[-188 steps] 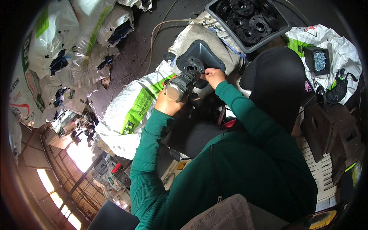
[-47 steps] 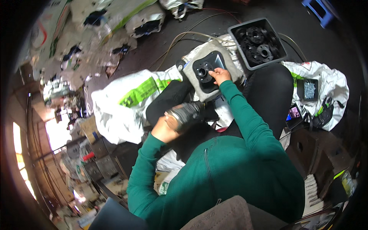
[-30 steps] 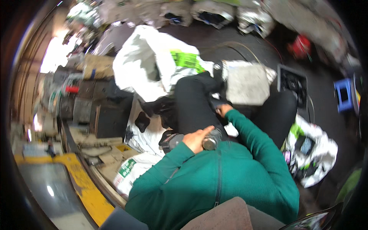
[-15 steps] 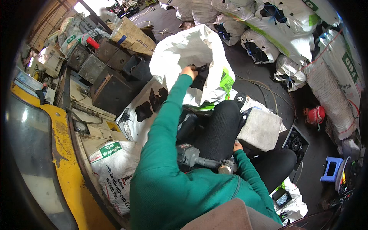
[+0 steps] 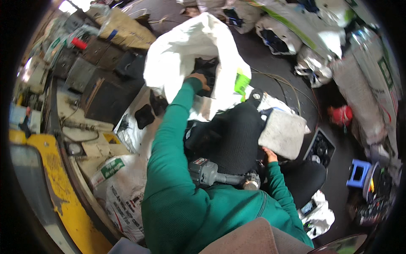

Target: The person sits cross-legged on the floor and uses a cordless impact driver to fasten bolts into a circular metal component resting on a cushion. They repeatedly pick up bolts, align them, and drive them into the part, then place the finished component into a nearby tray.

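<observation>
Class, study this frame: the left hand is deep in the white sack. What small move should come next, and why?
Probably close the left hand on a black part and draw it out of the white sack: the fingers are already among the dark pieces at the sack's mouth. The right hand rests low beside the grey slab, and the power tool lies on the lap.

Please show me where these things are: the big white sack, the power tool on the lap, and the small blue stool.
white sack (image 5: pixel 186 51), head view, on its upper left wall.
power tool (image 5: pixel 207 172), head view, on its grey body.
blue stool (image 5: pixel 357 172), head view, on its seat top.
</observation>
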`<state>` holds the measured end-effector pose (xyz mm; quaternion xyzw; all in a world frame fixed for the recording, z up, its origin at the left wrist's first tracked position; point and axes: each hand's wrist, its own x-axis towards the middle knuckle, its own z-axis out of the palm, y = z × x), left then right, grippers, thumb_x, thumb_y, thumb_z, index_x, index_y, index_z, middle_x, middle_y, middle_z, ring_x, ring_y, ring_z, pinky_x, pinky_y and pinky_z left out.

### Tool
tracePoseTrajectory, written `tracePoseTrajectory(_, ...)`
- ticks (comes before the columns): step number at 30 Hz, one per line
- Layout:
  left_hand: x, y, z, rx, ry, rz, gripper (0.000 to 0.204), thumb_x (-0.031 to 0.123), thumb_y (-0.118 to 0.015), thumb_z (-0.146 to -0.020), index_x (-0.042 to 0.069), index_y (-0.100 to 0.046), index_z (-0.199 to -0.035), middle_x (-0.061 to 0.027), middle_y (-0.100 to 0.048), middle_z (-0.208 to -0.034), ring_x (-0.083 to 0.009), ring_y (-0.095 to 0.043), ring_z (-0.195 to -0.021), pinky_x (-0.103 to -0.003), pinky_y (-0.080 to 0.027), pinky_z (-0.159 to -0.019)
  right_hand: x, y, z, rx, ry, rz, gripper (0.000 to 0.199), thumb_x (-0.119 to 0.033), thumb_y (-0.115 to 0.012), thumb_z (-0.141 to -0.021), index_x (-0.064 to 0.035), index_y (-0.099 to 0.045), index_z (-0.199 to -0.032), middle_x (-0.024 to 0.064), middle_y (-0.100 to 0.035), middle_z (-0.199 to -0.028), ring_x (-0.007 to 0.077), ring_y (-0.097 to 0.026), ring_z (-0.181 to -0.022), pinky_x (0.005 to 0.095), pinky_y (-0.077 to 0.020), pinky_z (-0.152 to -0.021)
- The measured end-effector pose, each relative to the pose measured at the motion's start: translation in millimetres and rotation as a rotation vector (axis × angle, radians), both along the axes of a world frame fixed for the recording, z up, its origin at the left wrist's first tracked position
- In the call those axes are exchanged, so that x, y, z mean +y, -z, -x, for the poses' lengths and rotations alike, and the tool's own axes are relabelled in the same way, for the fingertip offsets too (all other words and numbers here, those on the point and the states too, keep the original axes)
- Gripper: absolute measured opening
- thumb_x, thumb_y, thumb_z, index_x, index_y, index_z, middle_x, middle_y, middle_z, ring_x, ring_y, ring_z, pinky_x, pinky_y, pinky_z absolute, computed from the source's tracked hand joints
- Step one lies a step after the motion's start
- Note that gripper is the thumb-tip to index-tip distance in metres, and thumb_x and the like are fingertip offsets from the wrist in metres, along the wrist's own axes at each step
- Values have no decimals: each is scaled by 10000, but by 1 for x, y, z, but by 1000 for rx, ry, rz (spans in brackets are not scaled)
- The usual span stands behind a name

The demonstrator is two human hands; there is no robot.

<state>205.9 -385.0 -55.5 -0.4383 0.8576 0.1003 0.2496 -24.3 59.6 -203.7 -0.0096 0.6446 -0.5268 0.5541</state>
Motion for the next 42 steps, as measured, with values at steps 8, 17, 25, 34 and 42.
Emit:
tracePoseTrajectory(8, 9, -91, -42, 853, -146, 396, 187, 201, -633, -784, 24, -660, -838, -173, -650, -779, -277, -631, -676, -342, -480, -618, 21, -25, 50, -246, 542, 97, 140, -197, -651, -802, -122, -616, -916, -35, -450, -610, 100, -424, -519, 281, -440, -549)
tracePoseTrajectory(17, -13, -24, -12, 534, -210, 495, 292, 291, -654, -768, 14, -655, -860, -163, -644, -780, -278, -609, -672, -337, -483, -624, 22, -89, 50, -241, 521, 173, 280, -209, -589, -852, -93, -607, -1107, -59, -416, -623, 57, -379, -480, 235, -417, -493)
tracePoseTrajectory(25, -33, -35, 9, 552, -345, 548, 361, 340, -647, -772, -10, -647, -860, -167, -639, -781, -270, -599, -673, -333, -483, -628, 144, -186, 174, 707, 852, 487, 273, -259, -555, -880, -48, -655, -1021, -42, -544, -664, 36, -388, -443, 186, -378, -430)
tracePoseTrajectory(34, -30, -35, 21, 553, -436, 590, 439, 394, -638, -776, -37, -639, -860, -172, -633, -783, -261, -589, -673, -329, -484, -633, 200, -31, 228, 502, 585, -366, 267, -305, -615, -791, -110, -697, -954, 52, -686, -876, 158, -627, -727, 298, -511, -582)
tracePoseTrajectory(42, -37, -42, 22, 576, -522, 624, 510, 442, -631, -780, -61, -632, -859, -176, -628, -784, -253, -580, -674, -325, -485, -636, 151, -2, 242, 858, 9, -766, 381, -417, -633, -752, -184, -661, -1053, 89, -642, -1054, 270, -596, -989, 383, -452, -885)
